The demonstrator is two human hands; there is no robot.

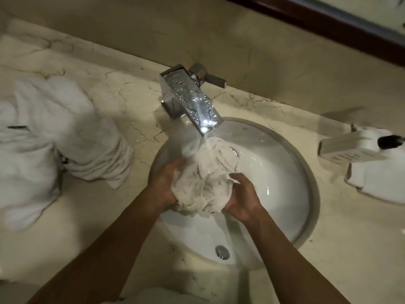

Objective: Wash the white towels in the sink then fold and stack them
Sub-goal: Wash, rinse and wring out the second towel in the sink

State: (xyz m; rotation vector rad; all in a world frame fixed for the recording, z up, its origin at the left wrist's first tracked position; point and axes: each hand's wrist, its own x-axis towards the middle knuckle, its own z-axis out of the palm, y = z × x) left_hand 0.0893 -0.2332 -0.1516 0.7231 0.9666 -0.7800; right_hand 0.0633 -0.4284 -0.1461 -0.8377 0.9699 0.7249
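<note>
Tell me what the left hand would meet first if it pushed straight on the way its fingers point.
Probably the wet towel that the left hand already grips; beyond it, the right hand.

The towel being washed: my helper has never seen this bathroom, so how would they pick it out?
Find the round white sink under the chrome tap. Over the basin, both hands hold a bunched towel beneath the running water. Unlike the towels heaped on the counter at left, it is soaked and crumpled.
</note>
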